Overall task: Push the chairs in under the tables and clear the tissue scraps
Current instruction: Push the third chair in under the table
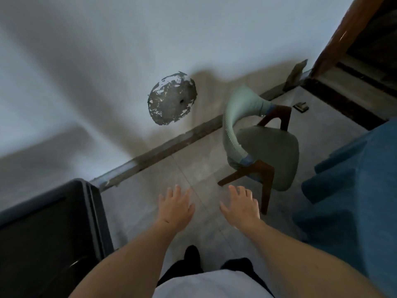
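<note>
— What sits at the far left?

— A dark cabinet against the white wall, its top edge toward the camera. Past it, the wall has a round patch of bare plaster where the paint has flaked off, and a grey skirting board runs along the bottom.

— And the hands?

— Both are stretched out over the tiled floor, backs up. The left hand has its fingers straight and slightly spread, holding nothing. The right hand is the same: fingers extended, empty, just short of the chair's nearest wooden leg (not touching it, as far as the view shows).

— Where is the chair?

— The chair, with a pale green ribbed back and grey-green seat, stands on the floor near the skirting, out from the table, its seat facing the blue-covered table at the right edge.

— Anything farther right?

— A dark wooden door frame in the top corner.
</note>
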